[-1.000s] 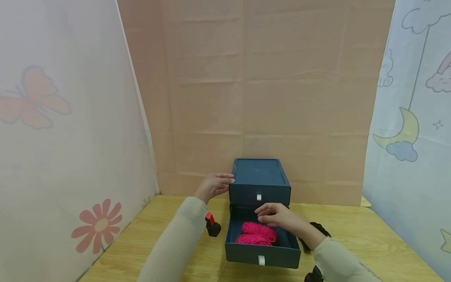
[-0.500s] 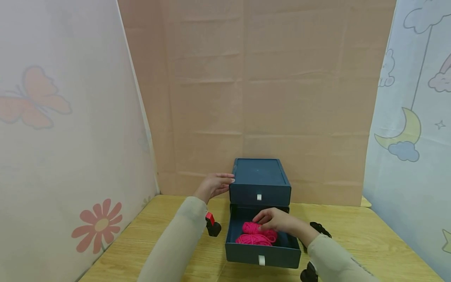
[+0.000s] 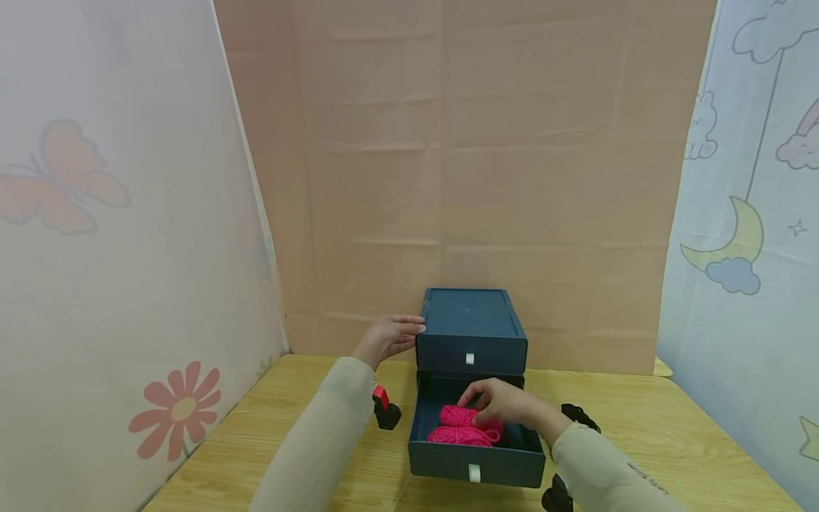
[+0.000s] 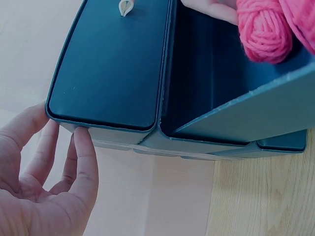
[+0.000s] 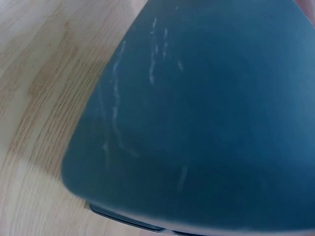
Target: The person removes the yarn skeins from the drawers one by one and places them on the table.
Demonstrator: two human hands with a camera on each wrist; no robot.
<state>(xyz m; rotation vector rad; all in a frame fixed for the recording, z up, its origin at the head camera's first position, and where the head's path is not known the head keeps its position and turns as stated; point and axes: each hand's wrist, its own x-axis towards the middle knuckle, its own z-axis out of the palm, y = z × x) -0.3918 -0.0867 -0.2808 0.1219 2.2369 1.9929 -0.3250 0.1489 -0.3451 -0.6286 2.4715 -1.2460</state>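
Note:
A dark blue two-tier drawer box (image 3: 470, 313) stands on the table, its lower drawer (image 3: 441, 455) pulled out. Inside that drawer lie two pink balls of yarn (image 3: 457, 435). My right hand (image 3: 508, 404) reaches in from the right, thumb and fingers bent around the rear ball of yarn (image 4: 266, 32). In the right wrist view the drawer's outer wall (image 5: 197, 123) hides the hand's work. My left hand (image 3: 387, 338) rests its fingertips against the left side of the upper tier; the left wrist view shows its fingers (image 4: 84, 157) fairly extended at the edge.
A black skein (image 3: 579, 416) lies on the wooden table (image 3: 646, 434) to the right of the box. Black straps with a red piece (image 3: 382, 398) show beside the left sleeve. A brown paper backdrop (image 3: 544, 178) rises behind.
My right hand has lowered from above the drawer onto the rear ball of yarn and bent its fingers around it. The left hand stays put at the box's side.

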